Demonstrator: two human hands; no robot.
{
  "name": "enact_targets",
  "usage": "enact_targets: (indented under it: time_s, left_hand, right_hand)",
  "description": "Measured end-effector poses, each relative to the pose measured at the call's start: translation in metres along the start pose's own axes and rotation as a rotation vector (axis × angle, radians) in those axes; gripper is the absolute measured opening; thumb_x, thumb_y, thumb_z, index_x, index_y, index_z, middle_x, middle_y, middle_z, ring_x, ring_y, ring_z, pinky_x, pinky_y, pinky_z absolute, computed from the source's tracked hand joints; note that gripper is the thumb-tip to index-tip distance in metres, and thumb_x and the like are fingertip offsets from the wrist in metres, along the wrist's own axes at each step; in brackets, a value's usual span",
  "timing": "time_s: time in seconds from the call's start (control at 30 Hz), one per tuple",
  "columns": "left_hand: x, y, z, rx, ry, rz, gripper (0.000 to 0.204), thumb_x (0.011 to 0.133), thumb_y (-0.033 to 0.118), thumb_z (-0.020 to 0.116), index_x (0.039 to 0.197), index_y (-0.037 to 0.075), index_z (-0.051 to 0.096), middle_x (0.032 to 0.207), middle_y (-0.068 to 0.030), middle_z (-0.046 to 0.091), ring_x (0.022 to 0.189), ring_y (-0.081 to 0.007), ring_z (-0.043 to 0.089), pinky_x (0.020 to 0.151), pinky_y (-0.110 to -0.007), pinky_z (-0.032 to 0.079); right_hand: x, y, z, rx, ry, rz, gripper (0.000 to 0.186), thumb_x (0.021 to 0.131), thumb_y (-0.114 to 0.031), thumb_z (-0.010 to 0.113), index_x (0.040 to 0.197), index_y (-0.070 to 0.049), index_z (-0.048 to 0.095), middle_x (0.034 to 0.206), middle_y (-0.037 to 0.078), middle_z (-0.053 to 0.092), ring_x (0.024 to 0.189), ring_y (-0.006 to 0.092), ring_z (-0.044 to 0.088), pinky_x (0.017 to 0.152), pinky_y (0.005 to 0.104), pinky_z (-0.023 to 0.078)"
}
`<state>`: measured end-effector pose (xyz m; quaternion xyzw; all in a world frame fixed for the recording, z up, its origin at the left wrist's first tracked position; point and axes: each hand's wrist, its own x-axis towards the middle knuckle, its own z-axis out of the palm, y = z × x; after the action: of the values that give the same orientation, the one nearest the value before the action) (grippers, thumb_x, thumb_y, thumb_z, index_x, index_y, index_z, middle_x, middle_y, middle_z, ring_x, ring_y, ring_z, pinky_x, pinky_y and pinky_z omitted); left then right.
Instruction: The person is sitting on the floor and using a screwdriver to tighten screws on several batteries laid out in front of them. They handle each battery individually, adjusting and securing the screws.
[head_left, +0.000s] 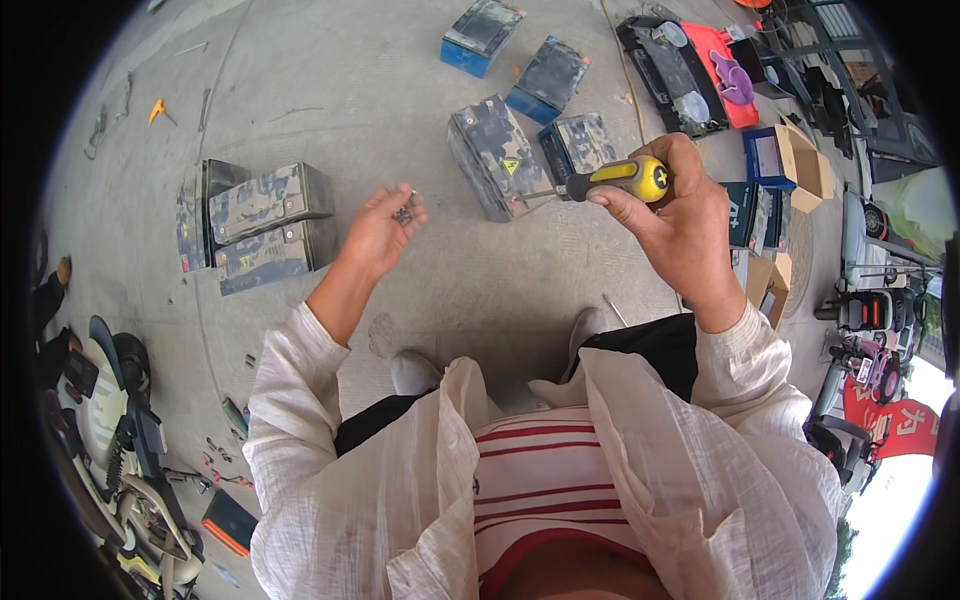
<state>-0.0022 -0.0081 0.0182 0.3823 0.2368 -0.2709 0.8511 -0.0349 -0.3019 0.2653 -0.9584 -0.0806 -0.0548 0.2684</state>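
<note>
My right hand [690,215] is wrapped round a screwdriver [628,181] with a yellow and black handle. Its thin shaft points left, toward the near end of a dusty dark battery [497,155] bearing a yellow warning triangle. Whether the tip touches a terminal there, I cannot tell. Fingers half curled, my left hand [385,228] holds a few small metal pieces, perhaps screws, left of that battery. Another dusty battery [580,143] stands just behind the screwdriver. To the left of my left hand, several similar batteries [262,205] are grouped together on the concrete.
Two blue-sided batteries [483,36] [550,78] stand farther back. At the far right are an open black case [672,80], a red tray [728,75] and open cardboard boxes [800,165]. An orange-handled tool [158,111] and wrenches lie far left. Scooter parts [130,440] crowd the near left.
</note>
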Motion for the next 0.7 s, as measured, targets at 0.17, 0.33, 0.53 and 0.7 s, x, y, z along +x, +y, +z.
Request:
enact_targets:
  time_s: [0.17,0.33,0.53,0.7]
  left_hand:
    - [0.0008,0.0006,0.0067,-0.010,-0.014,-0.008,0.008,0.101,0.016,0.060,0.099,0.008,0.062,0.093,-0.0057,0.066,0.084,-0.0144,0.064,0.078,-0.029,0.057]
    - [0.0007,-0.0004,0.0030,0.006,-0.013,-0.011,0.009,0.101,0.017,0.061,0.098,0.008,0.062,0.093,-0.0054,0.066,0.085,-0.0143,0.063,0.078,-0.030,0.057]
    - [0.0002,-0.0004,0.0098,0.015,-0.021,-0.018,0.010,0.101,0.018,0.061,0.098,0.009,0.062,0.093,-0.0052,0.066,0.084,-0.0144,0.063,0.078,-0.030,0.057]
    - [0.0014,-0.0016,0.0061,0.020,-0.023,-0.026,0.011,0.101,0.019,0.061,0.098,0.008,0.062,0.093,-0.0052,0.066,0.084,-0.0143,0.063,0.078,-0.030,0.057]
  right_hand:
    - [-0.0032,-0.0051,-0.0004,0.119,-0.069,-0.165,0.042,0.081,-0.023,0.084,0.108,-0.004,0.057,0.090,0.015,0.067,0.077,0.0242,0.069,0.066,0.0320,0.055]
    - [-0.0018,-0.0067,-0.0047,0.084,-0.070,-0.007,0.044,0.081,-0.022,0.084,0.112,-0.004,0.058,0.085,0.012,0.068,0.072,0.0218,0.069,0.063,0.0315,0.055]
    - [-0.0030,-0.0016,0.0016,0.134,-0.020,-0.179,0.045,0.080,-0.023,0.085,0.110,-0.004,0.057,0.080,0.011,0.066,0.067,0.0233,0.068,0.061,0.0320,0.054]
    - [-0.0062,-0.0039,0.0015,0.123,-0.091,-0.172,0.046,0.081,-0.022,0.084,0.113,-0.003,0.057,0.093,0.014,0.066,0.073,0.0249,0.067,0.063,0.0327,0.055]
